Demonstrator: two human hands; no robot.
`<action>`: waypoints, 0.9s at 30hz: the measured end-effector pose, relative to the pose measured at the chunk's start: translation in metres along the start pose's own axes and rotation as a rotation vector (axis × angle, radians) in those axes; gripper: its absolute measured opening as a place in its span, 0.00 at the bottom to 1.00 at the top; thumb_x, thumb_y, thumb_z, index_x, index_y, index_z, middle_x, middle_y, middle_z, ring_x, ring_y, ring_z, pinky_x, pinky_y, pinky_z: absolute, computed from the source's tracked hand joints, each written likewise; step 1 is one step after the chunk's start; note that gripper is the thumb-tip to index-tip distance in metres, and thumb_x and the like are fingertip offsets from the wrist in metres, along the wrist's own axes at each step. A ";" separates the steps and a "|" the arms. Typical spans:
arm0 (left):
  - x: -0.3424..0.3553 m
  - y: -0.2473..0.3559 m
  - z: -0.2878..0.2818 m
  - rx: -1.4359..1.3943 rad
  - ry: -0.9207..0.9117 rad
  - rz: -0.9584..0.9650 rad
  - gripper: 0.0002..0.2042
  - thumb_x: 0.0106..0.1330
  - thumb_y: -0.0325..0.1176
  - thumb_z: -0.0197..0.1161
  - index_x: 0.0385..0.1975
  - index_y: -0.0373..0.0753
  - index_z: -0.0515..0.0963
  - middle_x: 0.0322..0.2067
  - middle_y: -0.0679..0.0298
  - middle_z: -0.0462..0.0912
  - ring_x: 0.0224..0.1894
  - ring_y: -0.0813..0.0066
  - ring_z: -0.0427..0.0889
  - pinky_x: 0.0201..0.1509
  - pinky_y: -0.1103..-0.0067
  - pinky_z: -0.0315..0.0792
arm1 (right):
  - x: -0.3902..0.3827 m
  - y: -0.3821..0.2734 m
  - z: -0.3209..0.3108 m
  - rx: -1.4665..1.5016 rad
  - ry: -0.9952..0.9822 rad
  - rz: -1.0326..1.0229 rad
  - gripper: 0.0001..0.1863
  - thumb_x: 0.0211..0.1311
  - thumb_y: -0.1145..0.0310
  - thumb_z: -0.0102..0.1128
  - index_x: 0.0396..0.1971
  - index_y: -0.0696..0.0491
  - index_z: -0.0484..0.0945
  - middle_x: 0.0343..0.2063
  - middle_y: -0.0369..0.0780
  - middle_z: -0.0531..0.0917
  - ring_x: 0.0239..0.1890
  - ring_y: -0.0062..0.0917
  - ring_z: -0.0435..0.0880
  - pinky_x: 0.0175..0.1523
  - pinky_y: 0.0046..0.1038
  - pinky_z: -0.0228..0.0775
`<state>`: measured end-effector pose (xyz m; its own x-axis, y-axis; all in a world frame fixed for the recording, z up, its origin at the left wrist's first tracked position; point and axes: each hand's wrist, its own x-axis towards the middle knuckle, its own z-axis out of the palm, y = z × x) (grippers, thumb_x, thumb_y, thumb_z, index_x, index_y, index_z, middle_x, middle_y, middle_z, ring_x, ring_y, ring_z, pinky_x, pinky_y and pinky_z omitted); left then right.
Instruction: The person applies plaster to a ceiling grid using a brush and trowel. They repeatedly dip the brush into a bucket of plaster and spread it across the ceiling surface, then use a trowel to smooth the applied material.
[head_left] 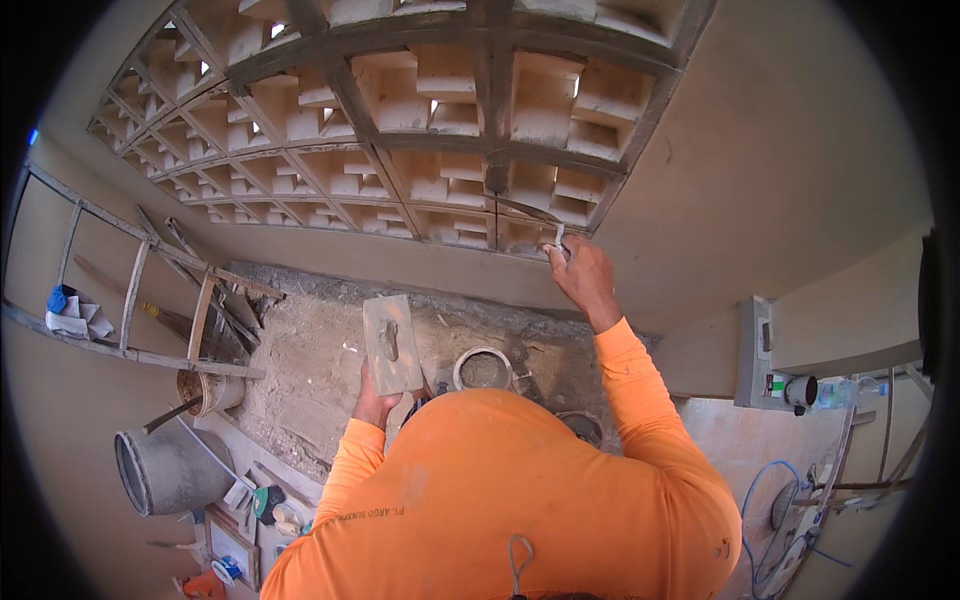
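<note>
My right hand grips the handle of a slim metal trowel raised against the perforated block screen; its blade reaches a joint streaked with wet grey mortar below a cross of the grid. My left hand, lower and nearer my body, holds a pale rectangular board with a dark grey patch, apparently mortar, along its middle. My left fingers are partly hidden behind the board. A round bucket of grey mix stands on the ground beside the board, partly behind my orange-clad body.
A ladder with cloths leans at left among planks. Below it are buckets, scattered tools and a dusty, rubble-strewn floor. At right are a ledge with a dark cup, a blue hose and a plain plastered wall.
</note>
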<state>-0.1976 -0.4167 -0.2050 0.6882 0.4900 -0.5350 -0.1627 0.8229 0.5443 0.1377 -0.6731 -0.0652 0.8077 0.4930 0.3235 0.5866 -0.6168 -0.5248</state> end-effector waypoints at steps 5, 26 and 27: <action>0.002 -0.006 0.014 -0.060 -0.041 -0.032 0.15 0.75 0.41 0.50 0.54 0.41 0.74 0.43 0.60 0.82 0.44 0.60 0.84 0.46 0.63 0.82 | 0.014 -0.022 -0.019 -0.058 0.036 0.049 0.16 0.63 0.58 0.63 0.32 0.57 0.83 0.33 0.51 0.84 0.38 0.51 0.83 0.43 0.46 0.74; 0.000 -0.016 0.008 -0.019 -0.025 -0.083 0.16 0.75 0.46 0.49 0.51 0.44 0.76 0.39 0.61 0.83 0.38 0.60 0.85 0.36 0.61 0.81 | 0.011 -0.032 -0.048 0.163 0.257 0.013 0.16 0.65 0.57 0.64 0.32 0.57 0.82 0.28 0.48 0.82 0.31 0.46 0.81 0.37 0.40 0.72; 0.000 -0.016 0.008 -0.010 -0.057 -0.079 0.16 0.75 0.46 0.49 0.51 0.44 0.76 0.39 0.61 0.83 0.38 0.60 0.85 0.36 0.61 0.81 | 0.006 -0.026 -0.044 0.162 0.206 0.015 0.16 0.66 0.57 0.64 0.33 0.57 0.82 0.29 0.48 0.82 0.32 0.46 0.81 0.38 0.40 0.72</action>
<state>-0.1893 -0.4323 -0.2083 0.7381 0.4064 -0.5386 -0.1127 0.8613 0.4954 0.1302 -0.6806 -0.0150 0.8208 0.3389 0.4599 0.5711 -0.5082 -0.6447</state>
